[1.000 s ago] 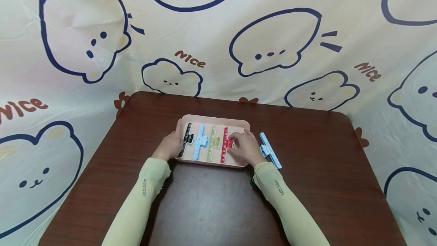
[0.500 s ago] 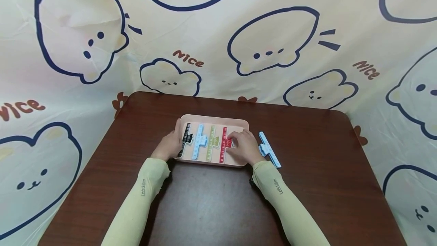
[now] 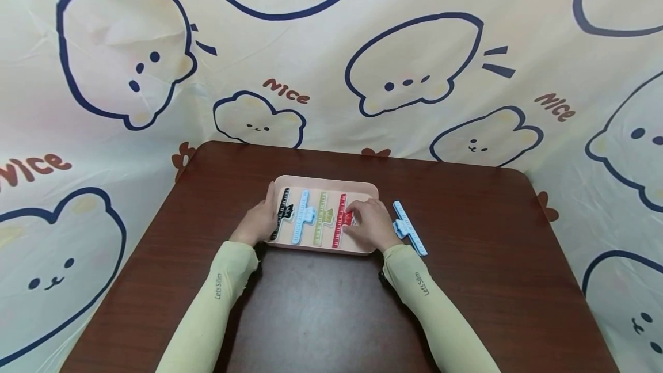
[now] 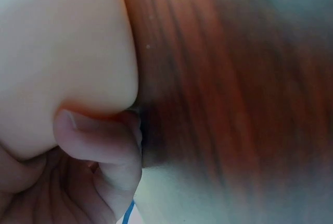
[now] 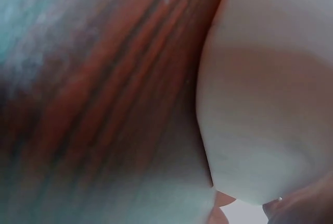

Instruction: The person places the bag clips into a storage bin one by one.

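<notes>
A shallow pink tray (image 3: pixel 331 179) lies on the table in the head view. In it, side by side, are ruler-edged clips: black (image 3: pixel 281 214), light blue (image 3: pixel 300 219), green (image 3: pixel 320 220) and red (image 3: pixel 339 223). My left hand (image 3: pixel 256 222) grips the tray's left end; in the left wrist view its thumb (image 4: pixel 86 135) presses the tray wall. At the tray's right side, my right hand (image 3: pixel 375 225) pinches the red clip's small handle between thumb and fingers. The right wrist view shows mostly the tray's outer wall (image 5: pixel 260 104), with those fingertips hidden.
Another light blue clip (image 3: pixel 411 229) lies slanted on the brown wooden table (image 3: pixel 481 258), just right of the tray and my right hand. A cloth printed with cartoon bears (image 3: pixel 259 120) hangs behind and beside the table.
Both hands, the tray and the clips keep their places. Only the head view shifts slightly.
</notes>
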Demonstrator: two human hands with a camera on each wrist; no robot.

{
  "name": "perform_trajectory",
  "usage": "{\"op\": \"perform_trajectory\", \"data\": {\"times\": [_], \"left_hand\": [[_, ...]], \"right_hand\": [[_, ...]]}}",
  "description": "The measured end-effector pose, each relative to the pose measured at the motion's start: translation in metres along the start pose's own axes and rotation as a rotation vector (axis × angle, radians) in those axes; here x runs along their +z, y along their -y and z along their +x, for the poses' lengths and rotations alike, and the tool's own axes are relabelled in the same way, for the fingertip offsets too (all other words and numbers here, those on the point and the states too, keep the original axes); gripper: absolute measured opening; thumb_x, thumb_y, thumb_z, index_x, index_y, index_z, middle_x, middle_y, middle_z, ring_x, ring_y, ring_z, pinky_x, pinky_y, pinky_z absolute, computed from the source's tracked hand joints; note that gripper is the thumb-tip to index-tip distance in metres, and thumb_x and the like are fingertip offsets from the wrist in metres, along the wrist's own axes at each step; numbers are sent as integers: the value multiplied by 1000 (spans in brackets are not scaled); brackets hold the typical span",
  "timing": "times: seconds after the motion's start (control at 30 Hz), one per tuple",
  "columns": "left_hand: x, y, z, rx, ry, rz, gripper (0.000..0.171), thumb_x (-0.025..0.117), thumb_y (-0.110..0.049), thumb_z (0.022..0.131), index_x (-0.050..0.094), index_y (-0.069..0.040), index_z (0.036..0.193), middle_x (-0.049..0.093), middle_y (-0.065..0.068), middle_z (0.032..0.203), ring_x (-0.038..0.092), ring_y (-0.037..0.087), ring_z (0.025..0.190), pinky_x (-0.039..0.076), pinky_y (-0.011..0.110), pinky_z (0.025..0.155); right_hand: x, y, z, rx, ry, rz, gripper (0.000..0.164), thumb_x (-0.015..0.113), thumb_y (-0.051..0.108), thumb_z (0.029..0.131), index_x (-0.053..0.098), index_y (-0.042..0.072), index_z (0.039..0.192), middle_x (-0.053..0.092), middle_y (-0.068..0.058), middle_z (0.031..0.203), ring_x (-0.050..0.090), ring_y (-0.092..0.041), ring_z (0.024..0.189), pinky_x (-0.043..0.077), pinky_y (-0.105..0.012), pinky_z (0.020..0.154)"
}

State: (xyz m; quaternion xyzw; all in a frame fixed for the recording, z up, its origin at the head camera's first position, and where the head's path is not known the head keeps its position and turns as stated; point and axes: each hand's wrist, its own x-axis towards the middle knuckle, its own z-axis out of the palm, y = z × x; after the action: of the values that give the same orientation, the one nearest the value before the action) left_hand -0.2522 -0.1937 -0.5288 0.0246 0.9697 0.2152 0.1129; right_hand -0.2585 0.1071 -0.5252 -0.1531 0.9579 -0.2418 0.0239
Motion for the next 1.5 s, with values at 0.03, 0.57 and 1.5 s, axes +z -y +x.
{"op": "perform_trajectory", "data": {"times": [0.03,0.57,1.5], "left_hand": [[0,0,0,3,0,4,74,36,-19,110,-12,-5,164,50,33,146,63,37,112,49,54,104],[-2,-4,2,-7,13,-11,75,37,-20,110,-11,-7,165,53,31,142,63,35,103,51,50,96],[-2,-3,0,-1,5,-8,74,38,-18,110,-10,-4,165,49,33,148,63,38,114,48,55,104]], "right_hand": [[0,0,0,0,-1,-1,37,89,33,81,76,17,112,74,1,106,60,-23,107,36,-44,114],[-2,-2,3,-12,10,-16,38,90,31,81,77,15,113,74,1,107,57,-23,105,35,-44,115],[-2,-1,3,-27,51,-24,47,89,34,81,74,16,122,74,1,119,62,-22,116,28,-44,121]]}}
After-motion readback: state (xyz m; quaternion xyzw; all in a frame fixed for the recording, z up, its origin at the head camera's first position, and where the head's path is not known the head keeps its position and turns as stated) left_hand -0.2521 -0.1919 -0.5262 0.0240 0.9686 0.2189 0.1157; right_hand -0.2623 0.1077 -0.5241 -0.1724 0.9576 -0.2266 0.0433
